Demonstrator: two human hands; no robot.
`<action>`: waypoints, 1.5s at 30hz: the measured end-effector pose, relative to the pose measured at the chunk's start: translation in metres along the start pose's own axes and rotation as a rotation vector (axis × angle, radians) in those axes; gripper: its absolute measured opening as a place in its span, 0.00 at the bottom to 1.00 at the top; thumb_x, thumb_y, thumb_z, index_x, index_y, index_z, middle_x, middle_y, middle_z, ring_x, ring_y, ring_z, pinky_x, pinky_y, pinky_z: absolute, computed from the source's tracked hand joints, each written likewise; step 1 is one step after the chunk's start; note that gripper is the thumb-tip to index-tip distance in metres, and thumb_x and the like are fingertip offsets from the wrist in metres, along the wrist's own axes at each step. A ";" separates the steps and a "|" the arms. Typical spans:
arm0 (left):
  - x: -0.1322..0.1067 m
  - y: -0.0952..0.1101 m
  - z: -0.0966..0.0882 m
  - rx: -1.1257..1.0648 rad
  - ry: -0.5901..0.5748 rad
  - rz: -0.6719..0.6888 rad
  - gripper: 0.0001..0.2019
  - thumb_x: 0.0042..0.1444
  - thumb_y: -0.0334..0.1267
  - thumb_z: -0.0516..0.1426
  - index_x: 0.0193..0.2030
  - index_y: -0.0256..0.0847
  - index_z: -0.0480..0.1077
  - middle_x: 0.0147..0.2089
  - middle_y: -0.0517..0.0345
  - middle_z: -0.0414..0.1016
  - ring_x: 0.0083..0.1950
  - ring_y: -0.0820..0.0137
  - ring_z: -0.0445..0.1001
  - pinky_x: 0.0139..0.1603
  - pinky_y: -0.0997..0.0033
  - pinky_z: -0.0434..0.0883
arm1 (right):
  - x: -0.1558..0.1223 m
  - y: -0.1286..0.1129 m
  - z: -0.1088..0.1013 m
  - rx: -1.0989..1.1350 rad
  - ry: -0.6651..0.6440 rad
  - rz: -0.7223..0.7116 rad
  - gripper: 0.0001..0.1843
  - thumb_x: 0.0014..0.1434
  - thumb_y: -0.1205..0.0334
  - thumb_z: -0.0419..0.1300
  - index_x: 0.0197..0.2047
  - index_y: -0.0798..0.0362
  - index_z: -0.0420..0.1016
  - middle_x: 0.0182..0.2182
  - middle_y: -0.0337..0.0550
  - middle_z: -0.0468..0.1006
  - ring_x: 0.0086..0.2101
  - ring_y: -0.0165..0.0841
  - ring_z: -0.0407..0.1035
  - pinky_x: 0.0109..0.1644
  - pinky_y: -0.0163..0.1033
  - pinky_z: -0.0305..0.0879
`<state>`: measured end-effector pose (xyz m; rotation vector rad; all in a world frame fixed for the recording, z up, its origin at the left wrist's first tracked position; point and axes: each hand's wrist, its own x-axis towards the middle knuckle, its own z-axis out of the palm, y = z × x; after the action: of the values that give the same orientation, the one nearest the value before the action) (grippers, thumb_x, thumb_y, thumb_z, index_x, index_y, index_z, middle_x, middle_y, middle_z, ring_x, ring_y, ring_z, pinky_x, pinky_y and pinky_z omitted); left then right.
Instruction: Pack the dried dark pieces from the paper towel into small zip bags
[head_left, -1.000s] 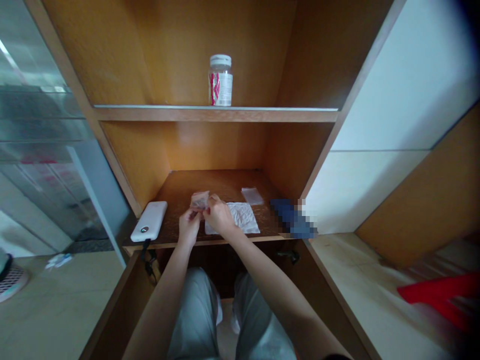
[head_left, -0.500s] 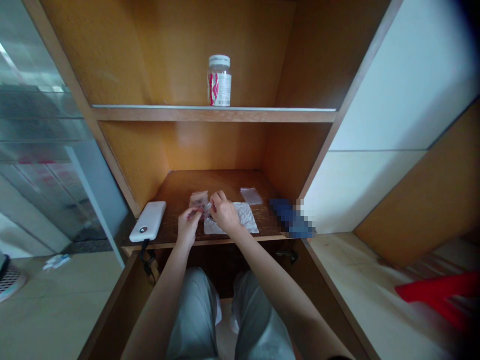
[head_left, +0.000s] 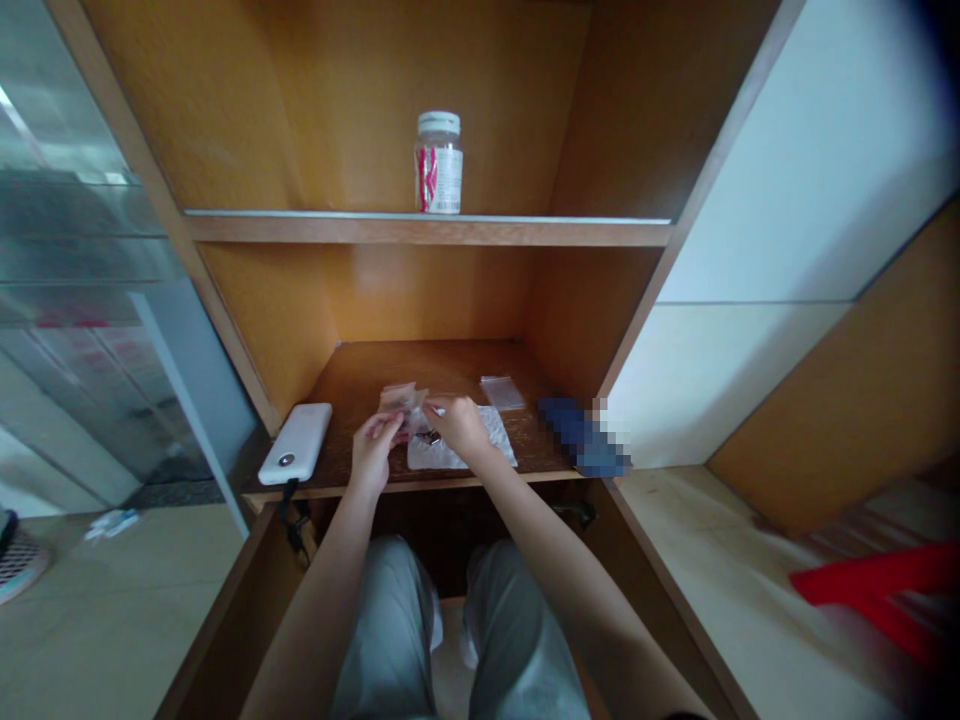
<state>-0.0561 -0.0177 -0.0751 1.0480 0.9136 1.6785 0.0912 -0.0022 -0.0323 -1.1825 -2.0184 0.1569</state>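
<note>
My left hand (head_left: 373,450) and my right hand (head_left: 459,425) are close together above a wooden shelf board (head_left: 360,385). Both pinch a small transparent plastic bag (head_left: 400,398) at its edges. A small dark metallic object (head_left: 429,437) shows just below my right fingers, and I cannot tell what it is. Under my right palm lies a crumpled white paper sheet (head_left: 450,458). Behind it sits a second small transparent bag (head_left: 502,393), which neither hand touches.
A white power bank (head_left: 296,443) with a dark strap lies left of my hands. A pixelated blue object (head_left: 581,437) lies at the right end of the board. A labelled jar (head_left: 438,163) stands on the upper shelf. Wooden cabinet walls flank the board.
My right hand has moved rightward, further onto the paper, and the bag's edges have spread. The small dark object now shows more plainly beneath my fingers.
</note>
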 end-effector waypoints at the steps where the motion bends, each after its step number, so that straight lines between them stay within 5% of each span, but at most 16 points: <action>1: -0.001 0.002 0.001 -0.035 -0.003 -0.010 0.09 0.43 0.39 0.61 0.28 0.37 0.66 0.34 0.58 0.73 0.31 0.69 0.74 0.31 0.68 0.70 | 0.001 0.002 0.000 0.059 0.025 0.019 0.09 0.55 0.63 0.55 0.32 0.52 0.77 0.32 0.46 0.79 0.33 0.34 0.72 0.37 0.35 0.63; 11: 0.002 0.006 -0.001 -0.205 0.024 -0.061 0.11 0.45 0.38 0.59 0.33 0.40 0.61 0.30 0.62 0.74 0.32 0.65 0.76 0.34 0.64 0.70 | 0.016 0.022 0.004 0.593 0.113 0.219 0.14 0.47 0.54 0.62 0.33 0.56 0.79 0.31 0.50 0.79 0.31 0.39 0.73 0.35 0.40 0.67; 15: 0.002 0.005 -0.003 -0.159 -0.106 -0.102 0.11 0.42 0.34 0.61 0.34 0.37 0.67 0.34 0.56 0.76 0.35 0.65 0.76 0.38 0.65 0.70 | 0.014 0.020 0.001 0.760 0.018 0.269 0.17 0.46 0.51 0.62 0.33 0.57 0.78 0.30 0.49 0.79 0.28 0.35 0.71 0.31 0.38 0.65; 20: -0.003 0.012 0.000 -0.163 -0.322 -0.172 0.20 0.43 0.30 0.61 0.46 0.38 0.68 0.47 0.49 0.73 0.49 0.61 0.71 0.45 0.64 0.69 | 0.008 0.012 -0.006 0.899 -0.159 0.290 0.17 0.46 0.50 0.62 0.31 0.57 0.78 0.27 0.45 0.78 0.25 0.30 0.68 0.29 0.35 0.60; 35: -0.003 0.008 -0.007 -0.224 -0.406 -0.179 0.22 0.46 0.29 0.60 0.50 0.43 0.65 0.52 0.53 0.70 0.54 0.61 0.67 0.53 0.58 0.64 | 0.006 0.016 -0.003 0.889 -0.247 0.271 0.21 0.44 0.48 0.62 0.35 0.58 0.77 0.28 0.45 0.78 0.25 0.28 0.68 0.29 0.33 0.62; 45: -0.004 0.011 -0.004 -0.246 -0.325 -0.196 0.23 0.46 0.29 0.61 0.50 0.44 0.64 0.53 0.52 0.69 0.54 0.62 0.68 0.54 0.57 0.64 | 0.007 0.019 0.003 0.859 -0.197 0.284 0.14 0.47 0.55 0.60 0.33 0.57 0.77 0.27 0.43 0.78 0.25 0.28 0.69 0.29 0.33 0.64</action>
<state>-0.0624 -0.0251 -0.0679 0.9921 0.5627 1.3676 0.1004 0.0147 -0.0395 -0.8832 -1.6212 1.1862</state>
